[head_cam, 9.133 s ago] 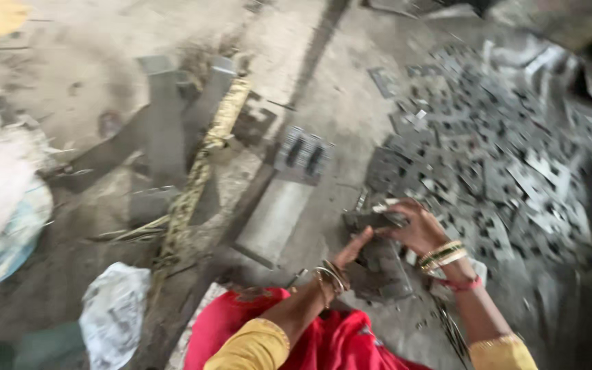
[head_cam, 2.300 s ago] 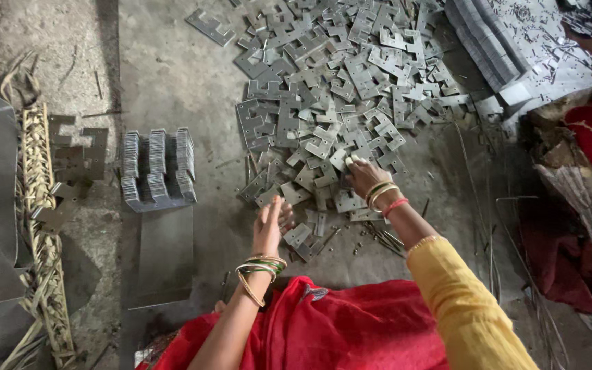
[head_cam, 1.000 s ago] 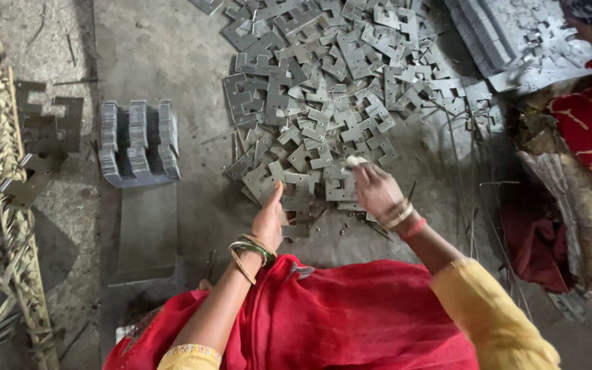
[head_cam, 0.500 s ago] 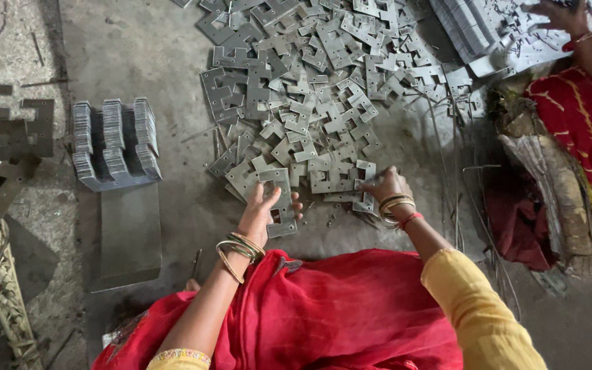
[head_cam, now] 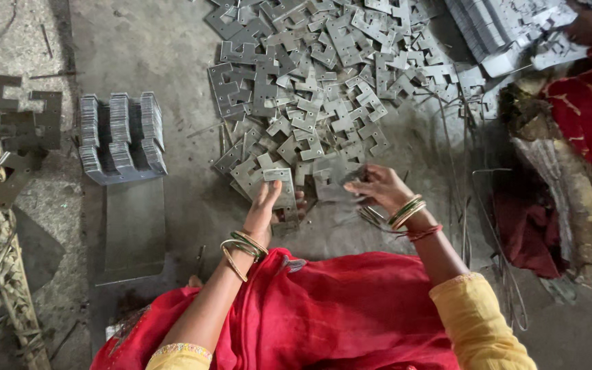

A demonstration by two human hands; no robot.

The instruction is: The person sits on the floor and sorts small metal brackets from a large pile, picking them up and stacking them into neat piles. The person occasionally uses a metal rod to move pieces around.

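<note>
Plates in hand: small stack of flat grey notched metal plates, on the concrete floor at the near edge of the heap, just past the red cloth over the person's lap.
Left hand: fingers closed round the stack, thumb on top, bangles at the wrist.
Right hand: fingertips pinched on a single grey plate, just beside the stack.
Loose heap: many like plates scattered beyond both hands.
Stacked bundle: plates set on edge in rows, left of the heap, on a flat sheet.
Far right: another person's hand over a pile of plates.
</note>
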